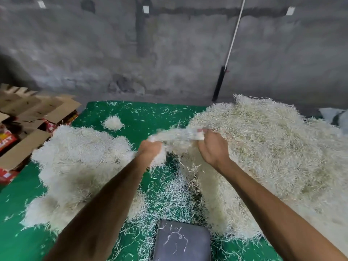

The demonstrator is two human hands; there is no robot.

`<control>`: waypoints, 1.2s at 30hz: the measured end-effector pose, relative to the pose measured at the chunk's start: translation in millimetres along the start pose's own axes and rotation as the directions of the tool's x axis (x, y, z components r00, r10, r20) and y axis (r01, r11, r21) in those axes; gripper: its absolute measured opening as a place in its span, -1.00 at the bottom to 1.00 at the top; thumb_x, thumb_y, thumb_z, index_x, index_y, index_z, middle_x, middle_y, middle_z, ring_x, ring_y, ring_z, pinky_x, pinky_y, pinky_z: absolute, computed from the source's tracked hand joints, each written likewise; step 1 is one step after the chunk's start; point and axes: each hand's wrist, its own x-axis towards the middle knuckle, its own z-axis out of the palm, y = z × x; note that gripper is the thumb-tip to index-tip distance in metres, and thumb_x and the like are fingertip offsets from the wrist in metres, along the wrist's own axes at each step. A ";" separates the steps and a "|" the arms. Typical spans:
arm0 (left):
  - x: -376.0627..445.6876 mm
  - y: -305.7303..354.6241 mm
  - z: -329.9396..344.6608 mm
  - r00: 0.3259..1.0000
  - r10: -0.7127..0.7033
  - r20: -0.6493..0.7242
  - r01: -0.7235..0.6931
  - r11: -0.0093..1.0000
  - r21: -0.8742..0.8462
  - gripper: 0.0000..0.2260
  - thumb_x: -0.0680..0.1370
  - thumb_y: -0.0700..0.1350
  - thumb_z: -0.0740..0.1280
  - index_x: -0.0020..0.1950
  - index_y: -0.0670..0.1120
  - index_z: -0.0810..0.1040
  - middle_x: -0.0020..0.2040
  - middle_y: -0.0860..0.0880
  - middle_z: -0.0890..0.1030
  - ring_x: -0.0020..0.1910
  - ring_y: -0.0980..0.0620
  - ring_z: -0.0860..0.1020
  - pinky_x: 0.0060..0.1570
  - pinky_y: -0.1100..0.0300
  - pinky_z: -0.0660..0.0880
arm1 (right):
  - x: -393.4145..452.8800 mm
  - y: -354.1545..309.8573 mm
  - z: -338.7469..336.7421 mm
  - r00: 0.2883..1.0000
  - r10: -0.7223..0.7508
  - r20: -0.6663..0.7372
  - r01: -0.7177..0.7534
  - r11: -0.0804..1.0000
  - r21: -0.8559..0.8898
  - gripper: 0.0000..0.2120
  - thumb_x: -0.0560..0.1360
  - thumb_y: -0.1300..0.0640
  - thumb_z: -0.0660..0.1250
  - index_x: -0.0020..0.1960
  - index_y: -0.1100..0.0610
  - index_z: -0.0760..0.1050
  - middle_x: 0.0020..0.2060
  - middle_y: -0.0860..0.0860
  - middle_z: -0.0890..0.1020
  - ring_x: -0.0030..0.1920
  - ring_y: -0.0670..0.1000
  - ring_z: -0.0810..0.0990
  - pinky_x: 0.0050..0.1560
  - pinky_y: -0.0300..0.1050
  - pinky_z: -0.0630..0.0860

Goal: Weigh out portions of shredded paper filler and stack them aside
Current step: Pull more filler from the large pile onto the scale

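A blurred tuft of shredded paper (177, 135) is held in both grips, left hand (150, 150) and right hand (213, 147) apparently curled round it, probably pulled from the big heap (273, 147) at the green mat's (22, 232) right edge for the scale (182, 240) at the near edge.

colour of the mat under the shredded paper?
Green; the mat shows clearly in the head view, strewn with pale shreds.

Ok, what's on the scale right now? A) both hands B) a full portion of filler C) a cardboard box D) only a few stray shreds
D: the scale carries only a few loose shreds, while the left hand and right hand hold a clump of filler above the mat.
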 end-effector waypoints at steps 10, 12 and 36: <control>-4.9 -14.3 6.2 0.995 0.088 -0.041 -0.094 0.975 -0.203 -0.34 0.64 -0.09 0.34 0.65 -0.08 0.07 0.22 -0.19 0.53 -0.35 0.16 0.44 -0.56 0.42 0.42 | -0.2 54.3 -11.2 0.845 0.294 0.446 -0.286 0.954 -0.089 -0.29 0.59 0.03 0.45 0.55 0.22 0.13 0.37 0.30 0.45 0.27 0.28 0.54 0.25 0.18 0.53; -5.5 -1.5 5.4 0.986 0.166 -0.027 -0.168 0.978 -0.125 -0.35 0.63 -0.14 0.34 0.64 0.02 0.10 0.20 -0.14 0.56 -0.50 0.21 0.33 -0.65 0.37 0.27 | -7.6 52.7 4.5 0.819 0.306 0.485 -0.235 0.951 -0.202 -0.17 0.55 0.00 0.50 0.61 0.17 0.07 0.44 0.26 0.41 0.33 0.26 0.52 0.30 0.19 0.51; -178.7 -90.4 18.2 0.796 0.058 0.603 0.212 0.905 -0.368 -0.12 0.32 0.40 0.51 0.53 0.05 0.32 0.53 -0.08 0.27 0.41 -0.19 0.42 0.31 -0.20 0.49 | -160.1 -38.9 57.5 0.838 0.318 0.442 -0.485 0.806 0.339 -0.24 0.70 -0.29 -0.05 0.59 0.32 0.19 0.44 0.32 0.45 0.29 0.25 0.57 0.39 0.24 0.45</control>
